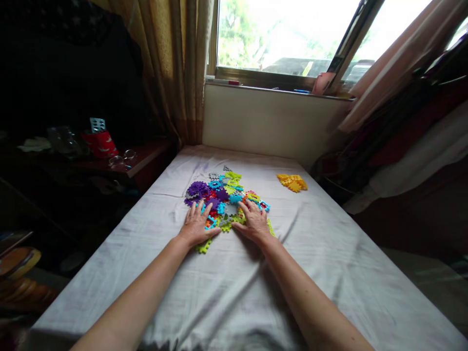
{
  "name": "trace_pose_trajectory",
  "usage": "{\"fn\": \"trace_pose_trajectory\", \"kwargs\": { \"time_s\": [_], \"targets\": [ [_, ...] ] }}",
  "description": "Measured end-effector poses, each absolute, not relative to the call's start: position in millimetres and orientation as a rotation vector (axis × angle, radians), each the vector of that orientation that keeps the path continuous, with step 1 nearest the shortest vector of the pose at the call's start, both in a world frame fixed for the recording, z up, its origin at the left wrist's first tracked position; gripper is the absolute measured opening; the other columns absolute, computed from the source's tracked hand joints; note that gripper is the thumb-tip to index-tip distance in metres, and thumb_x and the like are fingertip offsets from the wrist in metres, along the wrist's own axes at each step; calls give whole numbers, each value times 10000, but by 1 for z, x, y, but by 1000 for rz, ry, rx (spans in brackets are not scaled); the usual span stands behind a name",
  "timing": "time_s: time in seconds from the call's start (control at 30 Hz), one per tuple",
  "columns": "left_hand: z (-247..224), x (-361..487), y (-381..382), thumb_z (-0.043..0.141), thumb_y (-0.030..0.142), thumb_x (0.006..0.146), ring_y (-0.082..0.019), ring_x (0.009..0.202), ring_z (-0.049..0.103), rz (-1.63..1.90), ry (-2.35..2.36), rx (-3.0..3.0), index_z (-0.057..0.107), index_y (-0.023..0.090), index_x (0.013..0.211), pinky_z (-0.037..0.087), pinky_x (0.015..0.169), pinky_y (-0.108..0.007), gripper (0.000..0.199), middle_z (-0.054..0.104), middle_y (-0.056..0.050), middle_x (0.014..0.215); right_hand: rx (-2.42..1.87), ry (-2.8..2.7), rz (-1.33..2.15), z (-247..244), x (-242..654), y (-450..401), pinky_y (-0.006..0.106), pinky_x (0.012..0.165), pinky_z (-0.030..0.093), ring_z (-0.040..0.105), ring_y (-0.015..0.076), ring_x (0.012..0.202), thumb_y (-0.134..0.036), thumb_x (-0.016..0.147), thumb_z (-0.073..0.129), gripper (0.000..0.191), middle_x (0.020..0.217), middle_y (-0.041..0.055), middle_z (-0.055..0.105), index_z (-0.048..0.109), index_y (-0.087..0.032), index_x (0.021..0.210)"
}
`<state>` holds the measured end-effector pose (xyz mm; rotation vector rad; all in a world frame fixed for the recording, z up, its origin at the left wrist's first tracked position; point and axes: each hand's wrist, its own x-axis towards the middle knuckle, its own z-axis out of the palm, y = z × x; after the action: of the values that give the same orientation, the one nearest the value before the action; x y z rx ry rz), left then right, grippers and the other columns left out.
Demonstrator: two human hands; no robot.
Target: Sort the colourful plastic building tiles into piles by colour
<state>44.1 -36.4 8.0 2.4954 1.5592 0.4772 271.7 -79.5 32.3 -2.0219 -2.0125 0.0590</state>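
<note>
A loose heap of colourful notched plastic puzzle pieces [222,194] lies on a pale sheet, mixing purple, blue, lime, red and grey. My left hand [196,225] rests on the heap's near left side, fingers spread over blue and purple pieces. On the near right side lies my right hand [255,222], its fingers apart on lime and red pieces. Neither hand grips a piece that I can see; the palms hide some of them. A lime piece [204,246] sticks out below my left hand. Apart from the heap, a small pile of yellow pieces [292,182] sits to the right.
The sheet [146,273] is wrinkled near the front. To the left, a dark wooden table [146,163] bears eyeglasses [123,157] and a red container [100,144]. A curtain [183,63] and a window are at the back; hanging clothes [413,141] crowd the right side.
</note>
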Motion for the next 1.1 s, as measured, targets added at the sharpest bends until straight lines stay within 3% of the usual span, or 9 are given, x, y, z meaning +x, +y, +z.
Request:
{"fn": "trace_pose_trajectory", "kwargs": {
  "time_s": [0.13,0.3,0.4,0.47,0.6,0.77,0.93,1.1],
  "targets": [
    [14,60,-29,561,661,825,-385,1480,254,648,1600,2406,360,183,1510,288,1151,-567,859,277,-216,1603,-2035,-1718,-16,25,299,-88,495,1075,341,435,305,1359,-475,860,613,611,1480,150,486,501,-251,1417],
    [13,41,-66,584,698,786,-389,1495,213,513,1515,2499,286,288,1543,229,1122,-686,911,246,-176,1625,-2174,-1586,-21,23,326,-125,493,1019,376,551,320,1208,-527,903,525,516,1307,142,620,582,-231,1322],
    [8,31,-89,635,697,743,-380,1501,198,510,1462,2612,330,298,1526,176,1151,-673,929,272,-157,1620,-2138,-1706,18,22,313,-127,521,1028,368,539,327,1231,-549,877,567,554,1356,150,586,568,-247,1342],
    [7,28,-95,600,662,795,-353,1494,235,583,1458,2665,394,282,1494,163,1175,-634,822,322,-151,1600,-2018,-1785,25,21,300,-119,526,1060,353,498,316,1294,-524,866,594,576,1432,143,529,541,-261,1375],
    [10,16,-88,448,557,922,-304,1436,369,828,1603,2655,492,232,1417,194,1192,-565,594,456,-153,1519,-1920,-1566,-44,15,310,-108,471,1080,379,497,271,1305,-421,921,501,450,1387,144,569,595,-208,1307],
    [12,-13,-76,394,500,938,-313,1379,447,951,1760,2620,563,216,1334,233,1177,-551,516,553,-150,1434,-1832,-1364,-103,5,374,-132,448,1072,427,571,249,1213,-375,925,398,405,1246,145,658,668,-186,1160],
    [10,-20,-76,389,473,924,-300,1339,495,850,1802,2636,590,200,1307,283,1158,-524,511,584,-156,1401,-1826,-1336,-1,-1,401,-151,431,1004,492,597,255,1171,-412,914,385,431,1217,141,671,685,-187,1128],
    [8,-20,-70,402,486,906,-302,1305,529,618,1827,2583,625,214,1271,362,1107,-529,507,615,-148,1363,-1982,-1414,40,3,392,-148,417,1044,447,592,249,1181,-319,870,471,369,1247,115,668,691,-206,1144]
  ]
}}
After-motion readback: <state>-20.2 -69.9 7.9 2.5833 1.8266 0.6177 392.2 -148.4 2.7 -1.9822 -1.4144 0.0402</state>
